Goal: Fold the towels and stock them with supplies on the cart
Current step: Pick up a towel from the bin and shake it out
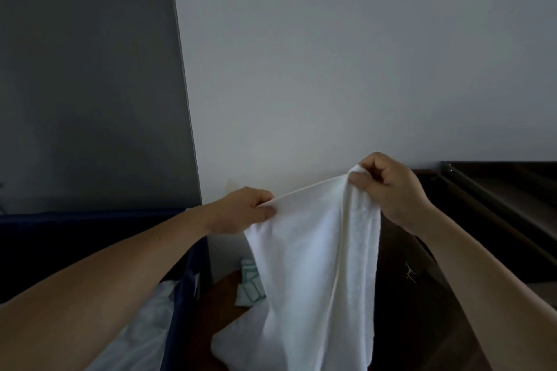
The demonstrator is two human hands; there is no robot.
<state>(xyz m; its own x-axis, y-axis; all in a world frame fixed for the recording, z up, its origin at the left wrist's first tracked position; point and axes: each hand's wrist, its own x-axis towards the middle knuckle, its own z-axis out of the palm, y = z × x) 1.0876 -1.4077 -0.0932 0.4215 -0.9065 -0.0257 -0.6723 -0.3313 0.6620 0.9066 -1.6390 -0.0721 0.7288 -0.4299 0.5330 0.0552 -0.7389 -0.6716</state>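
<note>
towel (307,265), white, hangs in the air before the pale wall, its top edge stretched between both hands. left hand (241,211) pinches one corner with its fingers; right hand (391,193), held higher, has its fingers curled round the bunched other corner. dark blue bin (187,280) stands below left.

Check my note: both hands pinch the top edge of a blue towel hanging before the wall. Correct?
No: the head view shows the towel is white, not blue. The left hand and right hand do pinch its top edge before the wall.
</note>
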